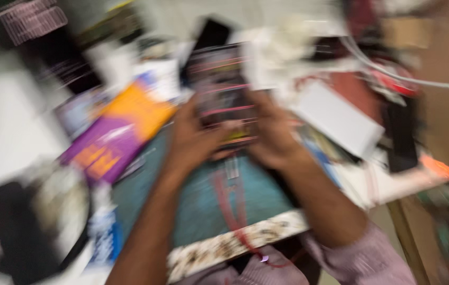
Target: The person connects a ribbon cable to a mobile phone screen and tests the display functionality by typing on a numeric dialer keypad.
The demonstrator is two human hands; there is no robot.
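Both hands, left [192, 140] and right [272, 138], grip a dark board [221, 87] from its sides, probably to steady it. Purple-orange box [116, 132] sits at 9 o'clock on the bench [235, 245]; too blurry for more.

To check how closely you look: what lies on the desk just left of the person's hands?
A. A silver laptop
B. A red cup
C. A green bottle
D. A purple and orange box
D: the purple and orange box lies tilted beside the left hand.

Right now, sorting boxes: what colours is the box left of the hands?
Purple and orange box, head view.
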